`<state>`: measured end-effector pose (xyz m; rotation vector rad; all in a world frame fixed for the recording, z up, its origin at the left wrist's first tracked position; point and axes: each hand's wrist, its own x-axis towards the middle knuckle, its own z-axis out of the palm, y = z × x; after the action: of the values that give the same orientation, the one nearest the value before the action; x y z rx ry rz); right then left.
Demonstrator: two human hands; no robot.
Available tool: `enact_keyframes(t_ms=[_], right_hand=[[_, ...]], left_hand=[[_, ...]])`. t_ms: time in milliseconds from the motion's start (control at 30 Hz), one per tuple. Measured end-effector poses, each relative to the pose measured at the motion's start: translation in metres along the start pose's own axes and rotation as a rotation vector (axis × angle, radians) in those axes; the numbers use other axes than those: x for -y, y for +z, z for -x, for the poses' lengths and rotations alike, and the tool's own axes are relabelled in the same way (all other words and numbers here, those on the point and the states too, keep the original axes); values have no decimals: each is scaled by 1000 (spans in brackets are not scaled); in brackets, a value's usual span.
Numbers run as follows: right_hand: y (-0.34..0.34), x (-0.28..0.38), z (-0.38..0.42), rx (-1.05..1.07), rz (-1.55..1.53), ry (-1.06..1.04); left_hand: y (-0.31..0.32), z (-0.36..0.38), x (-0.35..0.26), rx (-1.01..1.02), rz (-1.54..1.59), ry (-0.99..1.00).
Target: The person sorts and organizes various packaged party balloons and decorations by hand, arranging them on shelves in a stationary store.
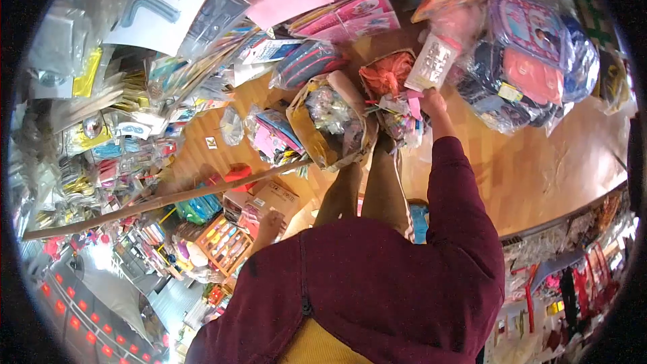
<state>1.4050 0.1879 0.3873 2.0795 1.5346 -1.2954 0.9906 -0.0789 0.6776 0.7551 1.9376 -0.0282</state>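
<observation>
My right hand (433, 103) reaches forward to the bags on the floor, its fingers closed beside a small pink piece (414, 104). What exactly they grip is partly hidden. A white card in clear wrap (431, 62) lies just beyond the fingers. Under them is a bag full of small colourful packs (402, 121), and a bundle of coral-red material (389, 74) sits next to it. To the left stands an open brown carton (315, 148) with clear-wrapped goods inside. My left hand (271, 224) hangs low by my side, fingers loosely apart, seemingly holding nothing.
Plastic-wrapped bags and backpacks (532, 61) pile up at the right. Pink packets (350, 17) and heaped clear packages (81, 121) line the far side and left. A long wooden strip (168, 199) crosses at the left, near a cardboard box (275, 199). Wooden floor (539, 168) shows at the right.
</observation>
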Motion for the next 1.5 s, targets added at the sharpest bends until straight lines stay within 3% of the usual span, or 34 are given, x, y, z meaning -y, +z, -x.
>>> enact_keyframes(t_ms=[133,267,300,333,400,500,667,767,833,867,933,967,1000,1067,1100,1133,1200,1267,1333,1400,1467,1500], right_hand=[[-5,28,0,98,52,-19],[36,17,-52,140,177,-111],[39,18,-58,212,277,-90],[28,28,-50,285,377,-69],[20,38,-43,309,312,6],[39,26,-64,378,492,-68],[83,2,-91,289,390,-130],[90,5,-92,299,375,-13],[92,2,-93,102,222,64],[93,1,-92,102,224,64],[46,20,-60,-74,59,-70],[31,21,-54,-57,99,-196],[24,23,-52,-66,110,-191],[6,29,-44,-279,-97,10],[-2,29,-33,-473,-161,-39],[-8,25,-30,-495,-147,-41],[-28,15,-21,-661,-452,-222],[-53,20,3,-686,-469,-206],[-69,23,25,-482,-1080,-386],[-94,47,80,-76,-1518,-397],[-118,91,156,-50,-1536,-497],[-123,109,185,-56,-1473,-547]], left_hand=[[8,11,19,45,259,-125],[9,28,6,-9,4,-139],[14,33,9,-57,121,-267],[16,35,11,-65,121,-271],[16,35,10,-31,96,-368],[18,33,-4,-12,42,-362],[21,32,18,-22,205,-396],[25,38,38,-16,234,-326],[29,40,44,-18,248,-311],[30,40,47,-17,262,-290],[34,41,56,-21,274,-293],[36,42,61,-25,285,-297],[37,42,64,-15,293,-290],[40,39,70,4,353,-240],[38,37,54,12,262,-229],[40,33,52,22,277,-210],[47,25,56,-25,307,-63],[54,4,79,-5,349,-59],[56,-14,79,-115,87,322],[47,-13,29,-206,-81,553],[45,-30,7,-436,-157,925],[36,-25,-23,-412,-165,871]])
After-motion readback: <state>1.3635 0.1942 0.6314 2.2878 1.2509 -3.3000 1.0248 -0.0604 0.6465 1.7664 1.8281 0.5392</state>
